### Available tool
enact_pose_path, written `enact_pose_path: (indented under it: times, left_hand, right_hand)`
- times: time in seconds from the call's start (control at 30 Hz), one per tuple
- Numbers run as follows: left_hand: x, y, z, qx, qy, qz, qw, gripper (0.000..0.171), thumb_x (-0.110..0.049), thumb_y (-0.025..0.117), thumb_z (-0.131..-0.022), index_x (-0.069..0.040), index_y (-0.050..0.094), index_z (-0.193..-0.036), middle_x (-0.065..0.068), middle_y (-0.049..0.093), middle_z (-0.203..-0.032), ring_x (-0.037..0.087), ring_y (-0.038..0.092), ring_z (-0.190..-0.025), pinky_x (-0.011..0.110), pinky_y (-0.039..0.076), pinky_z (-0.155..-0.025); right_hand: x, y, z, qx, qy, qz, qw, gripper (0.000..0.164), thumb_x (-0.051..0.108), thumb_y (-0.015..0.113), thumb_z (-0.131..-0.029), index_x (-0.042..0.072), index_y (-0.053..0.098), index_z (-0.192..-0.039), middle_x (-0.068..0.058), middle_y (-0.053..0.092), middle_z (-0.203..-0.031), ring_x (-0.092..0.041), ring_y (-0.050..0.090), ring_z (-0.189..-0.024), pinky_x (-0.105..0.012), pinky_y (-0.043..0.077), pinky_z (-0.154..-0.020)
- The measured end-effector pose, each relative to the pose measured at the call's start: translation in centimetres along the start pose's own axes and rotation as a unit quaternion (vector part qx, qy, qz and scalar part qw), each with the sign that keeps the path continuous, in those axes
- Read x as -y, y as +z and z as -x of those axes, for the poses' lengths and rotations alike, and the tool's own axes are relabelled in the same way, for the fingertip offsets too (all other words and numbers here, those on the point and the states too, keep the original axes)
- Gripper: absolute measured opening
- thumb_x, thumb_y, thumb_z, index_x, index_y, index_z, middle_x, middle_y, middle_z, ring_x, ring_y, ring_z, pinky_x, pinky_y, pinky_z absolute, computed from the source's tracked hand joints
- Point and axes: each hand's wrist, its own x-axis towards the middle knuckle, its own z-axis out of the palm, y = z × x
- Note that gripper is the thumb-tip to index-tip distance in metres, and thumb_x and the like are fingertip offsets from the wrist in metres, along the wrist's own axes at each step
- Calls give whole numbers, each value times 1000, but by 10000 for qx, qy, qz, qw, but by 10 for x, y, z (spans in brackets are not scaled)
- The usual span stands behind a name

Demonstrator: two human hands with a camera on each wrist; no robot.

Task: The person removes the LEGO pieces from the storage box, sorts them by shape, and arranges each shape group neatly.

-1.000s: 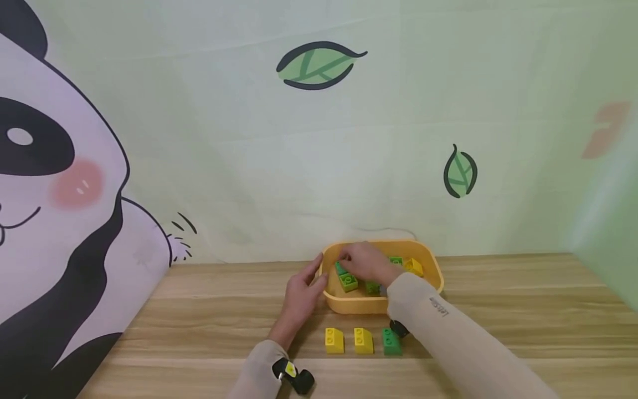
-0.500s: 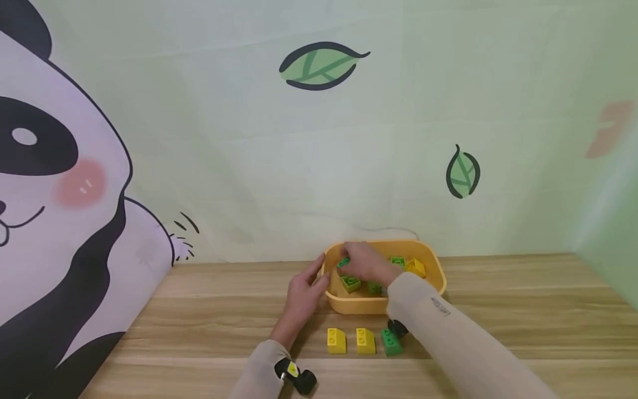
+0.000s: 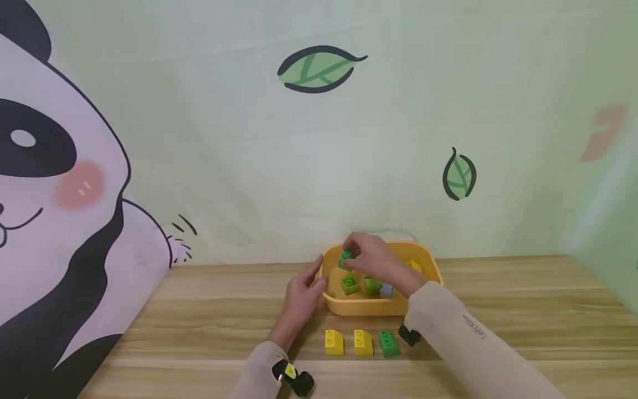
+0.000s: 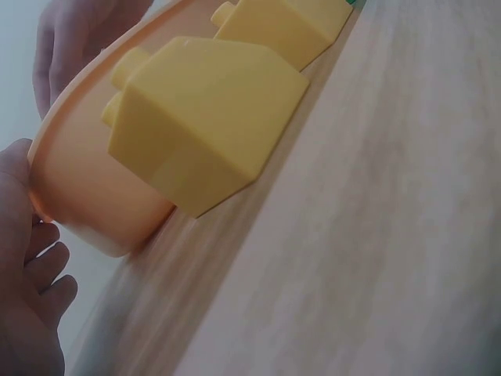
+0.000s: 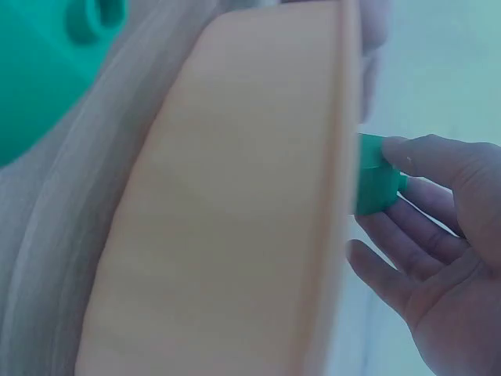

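Note:
My right hand (image 3: 376, 257) pinches a green toy brick (image 3: 345, 259) between thumb and fingers, over the back left of an orange-yellow bin (image 3: 359, 307). In the right wrist view the green brick (image 5: 377, 176) shows past the bin's rim, partly hidden by it. My left hand (image 3: 301, 291) rests against the bin's left end, fingers fairly straight, thumb at the rim. Inside the bin lie a light green brick (image 3: 350, 284), another green brick (image 3: 371, 286), a bluish piece (image 3: 386, 290) and a yellow brick (image 3: 415, 266), partly hidden by my right arm.
In front of the bin, a row on the wooden table (image 3: 199, 327) holds two yellow sloped bricks (image 3: 334, 342) (image 3: 363, 342) and a green one (image 3: 389, 343). The right wrist's black camera (image 3: 410, 335) is close beside the green one. A printed cloth wall (image 3: 239, 166) stands right behind the bin.
My right hand has gripped the green brick and raised it from the bin's floor. The green brick in the front row has turned slightly and shifted left. My left hand stays in place.

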Motion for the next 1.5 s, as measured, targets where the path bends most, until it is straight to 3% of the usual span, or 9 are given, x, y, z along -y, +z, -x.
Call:
enact_pose_path:
  times: [0.43, 0.63, 0.8, 1.13, 1.5]
  left_hand:
    - [0, 0, 1, -52, 38, 69, 10000, 50, -5, 64, -102, 4, 54, -151, 17, 52, -156, 35, 45, -147, 49, 35, -121]
    - [-1, 1, 1, -41, -23, -23, 10000, 51, -5, 63, -102, 3, 54, -152, 16, 51, -156, 34, 46, -147, 48, 36, -121]
    - [-2, 1, 2, -12, -102, -115, 9999, 51, -6, 62, -103, 2, 53, -152, 15, 51, -157, 33, 45, -147, 48, 37, -120]
    - [-3, 2, 1, -21, -236, -121, 9996, 51, -8, 62, -105, 1, 52, -154, 12, 50, -159, 30, 44, -149, 47, 36, -122]
    - [0, 2, -1, -25, -288, -151, 9995, 51, -10, 61, -105, -1, 53, -154, 11, 50, -159, 31, 43, -149, 49, 35, -122]
  right_hand:
    - [8, -16, 60, -270, -541, -399, 9974, 35, 12, 79, -97, 3, 70, -130, -6, 72, -123, -26, 68, -115, -50, 56, -104]
    - [-1, -27, 91, -563, -749, -983, 9907, 33, 10, 77, -97, 0, 70, -129, -8, 73, -121, -29, 69, -113, -52, 57, -102]
    - [-11, -36, 110, -805, -718, -980, 9893, 32, 11, 79, -96, 2, 72, -126, -8, 74, -120, -28, 71, -111, -47, 60, -98]
    - [-15, -56, 132, -579, -730, -1004, 9906, 31, 14, 80, -96, 3, 73, -124, -6, 75, -119, -27, 72, -111, -46, 60, -97]
    - [-22, -61, 146, -217, -765, -845, 9932, 29, 15, 85, -92, 7, 75, -117, -2, 76, -114, -23, 73, -105, -44, 62, -94]
